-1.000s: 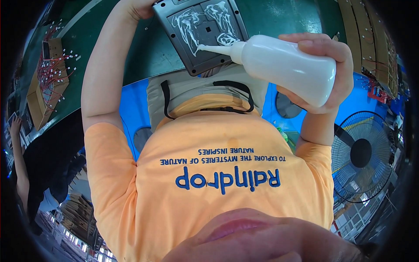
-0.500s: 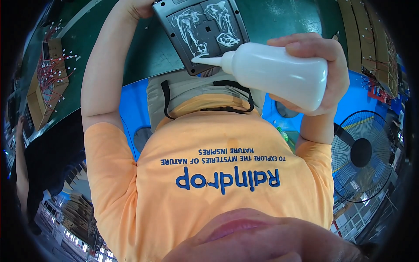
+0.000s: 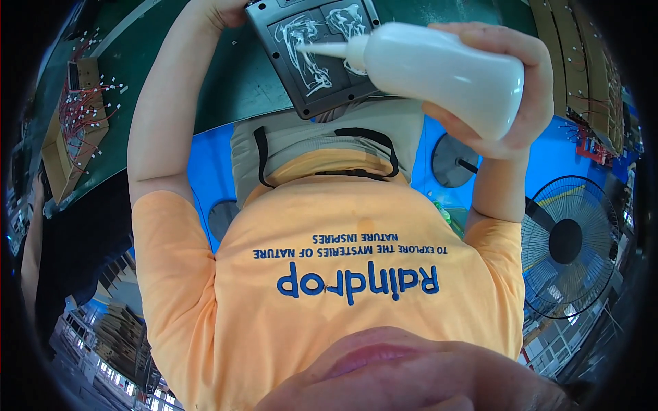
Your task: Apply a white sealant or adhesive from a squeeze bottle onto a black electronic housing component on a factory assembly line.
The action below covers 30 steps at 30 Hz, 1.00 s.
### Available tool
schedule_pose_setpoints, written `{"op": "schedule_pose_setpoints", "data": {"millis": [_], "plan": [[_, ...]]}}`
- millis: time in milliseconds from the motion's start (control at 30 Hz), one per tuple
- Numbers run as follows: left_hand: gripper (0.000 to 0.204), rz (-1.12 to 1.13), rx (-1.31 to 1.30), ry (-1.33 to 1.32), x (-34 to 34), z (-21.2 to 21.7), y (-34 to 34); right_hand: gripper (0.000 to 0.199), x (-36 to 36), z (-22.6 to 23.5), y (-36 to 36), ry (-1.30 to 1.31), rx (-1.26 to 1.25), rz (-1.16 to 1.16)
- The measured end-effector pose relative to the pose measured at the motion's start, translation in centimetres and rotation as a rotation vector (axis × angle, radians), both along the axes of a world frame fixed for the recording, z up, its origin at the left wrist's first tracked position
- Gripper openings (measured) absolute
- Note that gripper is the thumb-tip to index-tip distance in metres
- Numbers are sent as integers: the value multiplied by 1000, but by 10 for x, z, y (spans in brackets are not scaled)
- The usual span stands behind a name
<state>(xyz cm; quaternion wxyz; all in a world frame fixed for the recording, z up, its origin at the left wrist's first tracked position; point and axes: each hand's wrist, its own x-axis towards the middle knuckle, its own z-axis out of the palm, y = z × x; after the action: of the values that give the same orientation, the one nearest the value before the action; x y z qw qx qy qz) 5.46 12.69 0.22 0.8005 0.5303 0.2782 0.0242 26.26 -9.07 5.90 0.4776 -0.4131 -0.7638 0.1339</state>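
Snugly, the right hand (image 3: pixel 536 103) wraps its fingers (image 3: pixel 490 38) around a white squeeze bottle (image 3: pixel 445 79), slim nozzle (image 3: pixel 325 49) above a dark casing (image 3: pixel 340 87) looped with white smears (image 3: pixel 312 70). The left hand (image 3: pixel 229 11), grip unclear, meets its far corner; bare green table (image 3: pixel 250 75) flanks it, near edge close below.

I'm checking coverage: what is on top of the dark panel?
White paste in squiggly patches lies on the panel; the bottle covers part of its right side, so what lies there is unseen.
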Motion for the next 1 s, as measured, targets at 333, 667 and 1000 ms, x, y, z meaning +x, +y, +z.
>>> {"op": "schedule_pose_setpoints", "data": {"millis": [333,667,1000], "plan": [[38,30,-40,24,-1,-11,6,62,14,11,-16,51,-88,-28],[39,24,11,43,-1,-5,4,69,1,8,-12,47,-176,53],[39,33,-26,65,0,-14,9,70,2,16,-3,54,-141,103]]}}
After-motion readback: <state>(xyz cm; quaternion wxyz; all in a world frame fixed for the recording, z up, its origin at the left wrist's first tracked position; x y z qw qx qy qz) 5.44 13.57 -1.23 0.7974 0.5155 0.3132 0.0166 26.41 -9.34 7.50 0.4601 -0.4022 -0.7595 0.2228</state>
